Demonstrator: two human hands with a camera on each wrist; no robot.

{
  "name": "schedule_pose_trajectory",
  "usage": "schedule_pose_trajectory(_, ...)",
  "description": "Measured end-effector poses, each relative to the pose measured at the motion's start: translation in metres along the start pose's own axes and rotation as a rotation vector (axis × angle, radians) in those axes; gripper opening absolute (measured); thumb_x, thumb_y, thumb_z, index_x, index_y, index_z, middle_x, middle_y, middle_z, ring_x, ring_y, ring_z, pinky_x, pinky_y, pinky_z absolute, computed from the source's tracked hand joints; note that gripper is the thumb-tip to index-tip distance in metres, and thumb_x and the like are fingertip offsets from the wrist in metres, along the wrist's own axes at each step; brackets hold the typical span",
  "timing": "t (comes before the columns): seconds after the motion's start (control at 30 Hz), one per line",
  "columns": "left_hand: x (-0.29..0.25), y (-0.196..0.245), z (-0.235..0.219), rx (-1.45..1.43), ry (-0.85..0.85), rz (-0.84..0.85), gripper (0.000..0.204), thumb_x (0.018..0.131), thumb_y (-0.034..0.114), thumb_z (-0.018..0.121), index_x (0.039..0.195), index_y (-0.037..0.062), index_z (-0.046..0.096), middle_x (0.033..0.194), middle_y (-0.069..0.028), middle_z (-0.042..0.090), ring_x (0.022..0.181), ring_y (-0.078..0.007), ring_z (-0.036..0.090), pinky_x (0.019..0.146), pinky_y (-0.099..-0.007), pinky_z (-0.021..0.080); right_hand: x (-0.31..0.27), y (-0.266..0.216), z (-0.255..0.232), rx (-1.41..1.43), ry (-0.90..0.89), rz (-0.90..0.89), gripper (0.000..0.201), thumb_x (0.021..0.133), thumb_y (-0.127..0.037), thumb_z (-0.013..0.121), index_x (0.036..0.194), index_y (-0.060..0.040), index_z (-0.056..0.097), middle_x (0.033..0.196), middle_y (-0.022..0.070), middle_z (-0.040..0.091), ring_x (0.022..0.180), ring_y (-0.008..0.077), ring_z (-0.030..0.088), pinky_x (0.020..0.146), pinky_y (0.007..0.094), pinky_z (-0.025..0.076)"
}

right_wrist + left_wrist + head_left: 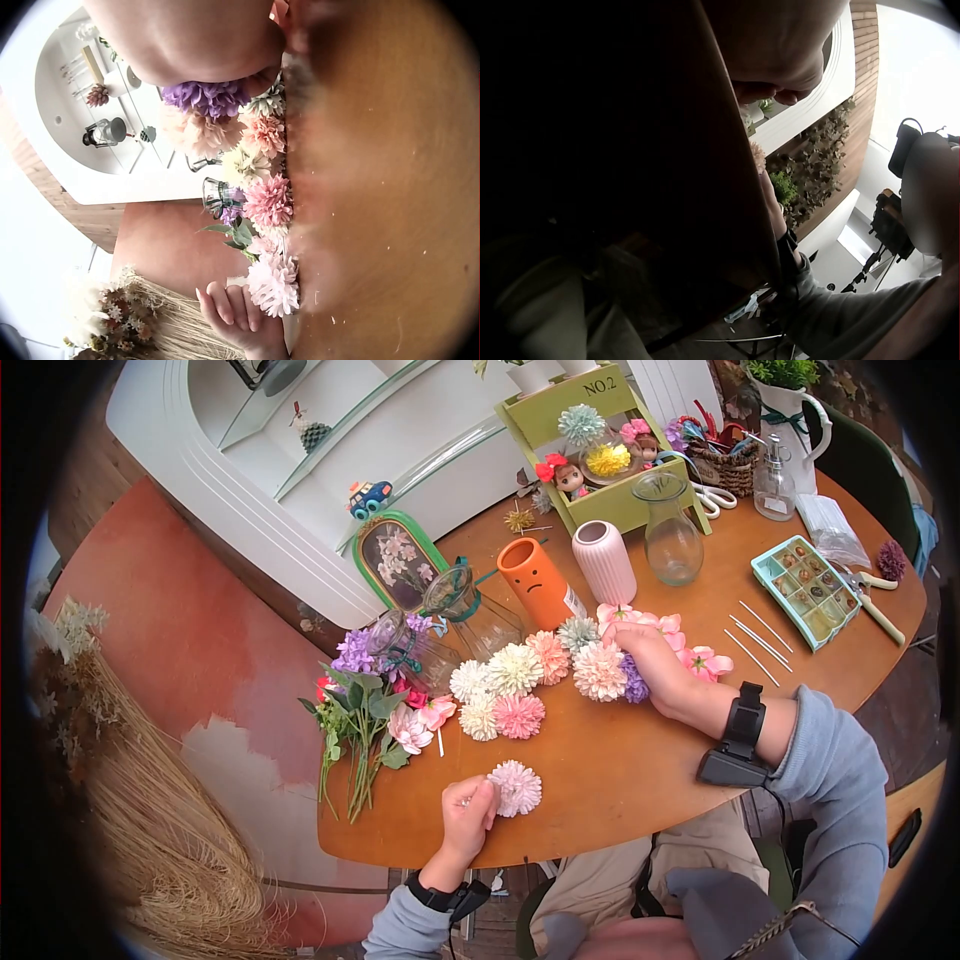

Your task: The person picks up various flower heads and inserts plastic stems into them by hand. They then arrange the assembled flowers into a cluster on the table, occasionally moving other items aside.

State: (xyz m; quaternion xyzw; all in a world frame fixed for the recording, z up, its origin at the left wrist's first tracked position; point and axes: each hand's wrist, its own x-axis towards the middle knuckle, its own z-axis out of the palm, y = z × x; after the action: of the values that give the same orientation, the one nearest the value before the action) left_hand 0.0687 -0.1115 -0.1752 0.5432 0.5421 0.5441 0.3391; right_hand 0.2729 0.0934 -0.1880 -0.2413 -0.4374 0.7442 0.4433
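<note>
My right hand [652,663] grips a pale peach flower head [600,671] at its upper edge. A purple flower head [634,678] sits against it, under the palm; the right wrist view shows both blooms beside the hand [195,37]. My left hand [467,818] is low near the table's front edge, fingers loosely curled, beside a pale pink flower head [517,788]. No clear grip on that bloom shows in the right wrist view. Between the hands lie cream [514,669], coral [549,657] and deeper pink [519,716] flower heads.
Stemmed flowers [365,710] and glass vases [475,615] stand or lie at left. An orange vase [535,585], a pink vase [603,565] and a clear vase [673,540] stand behind. White sticks [760,645], a compartment box [806,592] and pliers [880,610] are at right.
</note>
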Motion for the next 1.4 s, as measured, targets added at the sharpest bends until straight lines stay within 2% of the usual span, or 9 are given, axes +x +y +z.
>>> schedule_pose_trajectory(0.2,0.0004,-0.0015,0.0018,-0.039,0.046,-0.004,0.053,0.097,0.031,0.042,0.049,0.0102,0.035,0.042,0.0031,0.029,0.040,-0.0089,0.027,0.043,-0.0253,0.021,0.0008,0.0022,-0.0007,0.027,-0.003,0.002,0.016,0.085,-0.012,0.045,0.077,-0.0050,0.057,0.074,0.0008,0.055,0.070,0.0089,0.051,0.064,0.0229,0.040)
schedule_pose_trajectory(0.5,0.0006,-0.0005,-0.0029,-0.117,-0.042,0.132,0.052,0.094,0.030,0.040,0.046,0.0113,0.030,0.043,0.0023,0.028,0.042,-0.0106,0.025,0.045,-0.0277,0.020,0.0017,0.0029,-0.0021,0.013,-0.017,0.012,0.016,0.086,-0.012,0.045,0.078,-0.0048,0.057,0.075,0.0008,0.055,0.071,0.0089,0.051,0.066,0.0230,0.040)
schedule_pose_trajectory(0.7,-0.0008,-0.0005,-0.0024,-0.077,0.006,0.053,0.053,0.094,0.030,0.036,0.046,0.0113,0.029,0.042,0.0020,0.027,0.042,-0.0112,0.024,0.046,-0.0278,0.020,-0.0005,-0.0007,0.0002,0.001,-0.010,0.012,0.016,0.085,-0.011,0.045,0.076,-0.0042,0.057,0.075,0.0010,0.056,0.071,0.0088,0.051,0.066,0.0229,0.040)
schedule_pose_trajectory(1.0,-0.0017,-0.0040,-0.0046,-0.021,0.009,0.061,0.056,0.097,0.031,0.030,0.045,0.0112,0.029,0.041,0.0019,0.026,0.042,-0.0121,0.025,0.045,-0.0283,0.021,0.0010,0.0018,-0.0020,-0.006,-0.018,0.013,0.015,0.084,-0.011,0.045,0.078,-0.0043,0.057,0.075,0.0008,0.055,0.071,0.0090,0.051,0.066,0.0231,0.040)
schedule_pose_trajectory(1.2,-0.0037,-0.0063,-0.0025,-0.002,-0.015,0.026,0.053,0.094,0.029,0.043,0.047,0.0093,0.030,0.044,0.0019,0.028,0.043,-0.0103,0.024,0.046,-0.0282,0.019,-0.0008,-0.0001,-0.0006,-0.002,-0.021,0.026,0.015,0.084,-0.012,0.046,0.078,-0.0045,0.057,0.075,0.0009,0.055,0.071,0.0091,0.051,0.065,0.0231,0.040)
schedule_pose_trajectory(1.3,-0.0036,-0.0013,-0.0009,0.080,-0.026,0.032,0.045,0.092,0.018,0.051,0.052,0.0017,0.039,0.049,0.0010,0.035,0.049,-0.0068,0.032,0.046,-0.0262,0.025,0.0006,0.0018,-0.0020,-0.007,-0.036,0.016,0.015,0.084,-0.012,0.046,0.078,-0.0045,0.057,0.075,0.0010,0.055,0.070,0.0093,0.051,0.064,0.0231,0.040)
schedule_pose_trajectory(1.4,-0.0043,-0.0031,-0.0029,0.142,-0.042,0.038,0.038,0.090,0.013,0.052,0.056,-0.0005,0.044,0.051,0.0016,0.038,0.049,-0.0059,0.034,0.047,-0.0259,0.026,0.0017,0.0035,-0.0030,0.004,-0.048,0.020,0.014,0.084,-0.011,0.046,0.078,-0.0045,0.057,0.075,0.0012,0.055,0.069,0.0095,0.052,0.063,0.0232,0.041)
